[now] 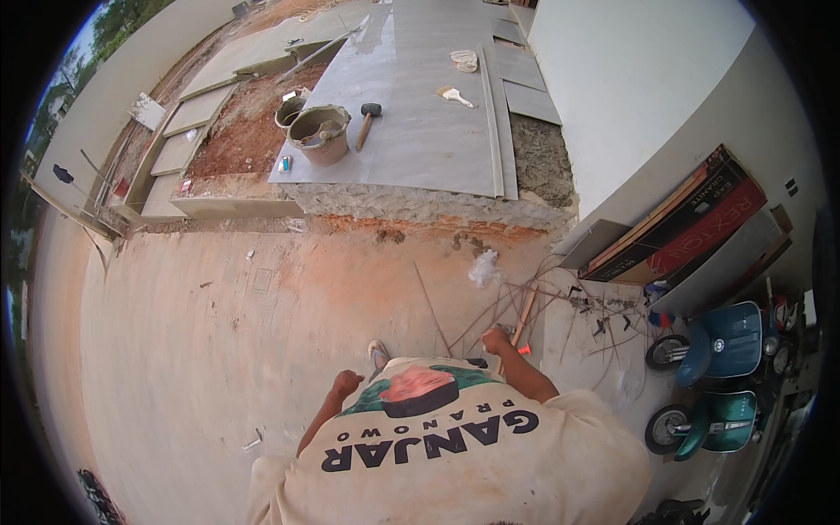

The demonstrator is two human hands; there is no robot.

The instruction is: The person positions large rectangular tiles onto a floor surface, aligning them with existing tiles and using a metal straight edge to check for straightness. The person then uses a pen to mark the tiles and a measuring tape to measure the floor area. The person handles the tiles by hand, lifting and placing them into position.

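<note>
My left hand is curled closed at my left side, above the concrete floor, and no object shows in it. My right hand is bent up in a fist in front of my body; whether it grips anything is hidden. Just right of that fist lies a wooden stick-like piece, with a small red item at its lower end. Thin dark rods spread over the floor around it. Below me, my light printed shirt covers much of the lower view. One shoe shows beside the left hand.
Ahead rises a raised grey-tiled platform with a rough edge. On it are a mortar bucket, a rubber mallet and a brush. Cardboard boxes lean on the right wall; two scooters stand nearby.
</note>
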